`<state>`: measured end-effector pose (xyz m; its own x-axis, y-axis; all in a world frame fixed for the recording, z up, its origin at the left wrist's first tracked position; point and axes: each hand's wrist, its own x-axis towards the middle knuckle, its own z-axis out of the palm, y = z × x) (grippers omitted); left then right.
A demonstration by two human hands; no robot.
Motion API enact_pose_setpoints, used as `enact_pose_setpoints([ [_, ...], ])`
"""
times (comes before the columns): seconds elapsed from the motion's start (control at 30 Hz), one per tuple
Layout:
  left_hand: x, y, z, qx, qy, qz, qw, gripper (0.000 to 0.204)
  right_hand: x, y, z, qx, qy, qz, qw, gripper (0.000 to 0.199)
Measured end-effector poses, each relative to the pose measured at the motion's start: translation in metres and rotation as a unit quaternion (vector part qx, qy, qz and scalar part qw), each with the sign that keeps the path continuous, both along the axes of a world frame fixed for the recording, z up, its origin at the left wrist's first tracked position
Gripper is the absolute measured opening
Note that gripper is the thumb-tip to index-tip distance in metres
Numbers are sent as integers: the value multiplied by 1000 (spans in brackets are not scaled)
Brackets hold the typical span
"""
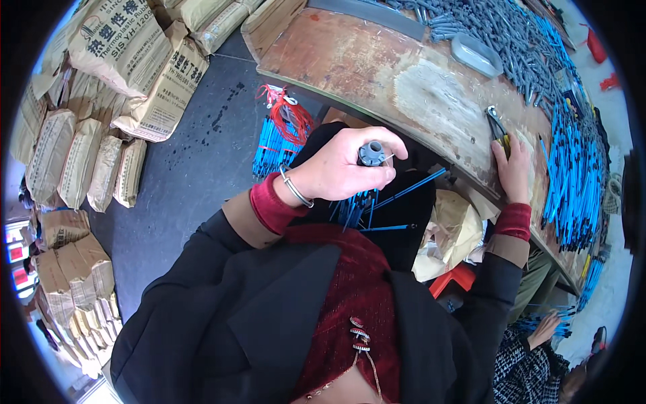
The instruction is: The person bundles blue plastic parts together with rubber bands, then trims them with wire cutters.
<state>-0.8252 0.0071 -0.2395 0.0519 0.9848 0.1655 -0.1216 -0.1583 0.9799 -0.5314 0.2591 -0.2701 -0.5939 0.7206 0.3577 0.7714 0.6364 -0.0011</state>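
My left hand (340, 165) is closed around a dark grey notched plastic hub (371, 154) with a round hollow neck pointing up. A thin wire end shows by the hub, between thumb and forefinger. Beneath that hand, thin blue rods (351, 210) with black ends fan out over my lap; how they join the hub is hidden. On the wooden workbench (336, 50) to the right, my right hand (515, 168) is at the yellow-and-black handles of a pair of pliers (496, 122). The pliers' metal jaws point away from me.
Grey plastic parts (471, 23) are heaped at the bench's far side, near a clear tray (476, 55). Blue rods (572, 182) lie along the right. Red cords (293, 121) hang off the bench edge. Paper sacks (121, 47) stand left. Another person's hand (544, 330) is at lower right.
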Motion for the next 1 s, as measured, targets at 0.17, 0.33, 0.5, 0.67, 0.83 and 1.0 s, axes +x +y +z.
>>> enact_pose_setpoints([
  [0.17,-3,-4,-4,73,96,64,991,25,-6,-59,34,-267,565,-70,778,46],
  [0.33,1,-1,-3,-22,24,35,999,35,-51,-164,22,-610,530,97,581,54],
  [0.5,2,1,-2,-23,19,39,999,45,-79,-177,31,-187,265,177,929,61],
  [0.67,9,-4,4,-13,78,54,995,43,-74,-156,37,91,134,262,951,54],
  [0.83,11,-5,8,-2,142,49,989,43,-77,-165,40,150,103,259,949,46],
  [1.0,13,-5,6,-59,99,79,990,44,-76,-190,26,61,144,187,970,44],
])
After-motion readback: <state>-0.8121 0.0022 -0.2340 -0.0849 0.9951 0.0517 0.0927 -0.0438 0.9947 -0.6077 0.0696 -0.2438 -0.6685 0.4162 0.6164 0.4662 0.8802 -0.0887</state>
